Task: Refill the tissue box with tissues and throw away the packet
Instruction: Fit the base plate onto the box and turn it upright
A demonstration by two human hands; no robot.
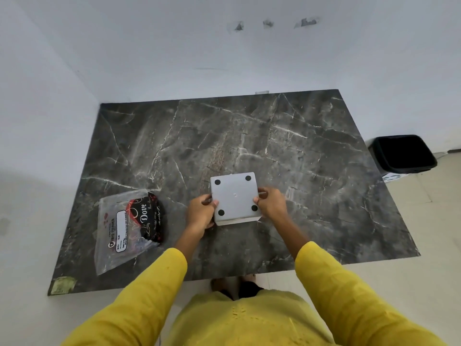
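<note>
A square white tissue box (234,197) is turned upside down, its grey underside with several black round feet facing me. My left hand (200,212) grips its left side and my right hand (270,204) grips its right side, holding it just above the dark marble table (299,151). To the left on the table lies a clear plastic packet (124,231) with a black and red printed tissue pack inside it. The box's opening is hidden underneath.
A black waste bin (404,153) stands on the floor beyond the table's right edge. White walls close the table's back and left sides. A yellowish sticker (62,284) marks the table's near left corner.
</note>
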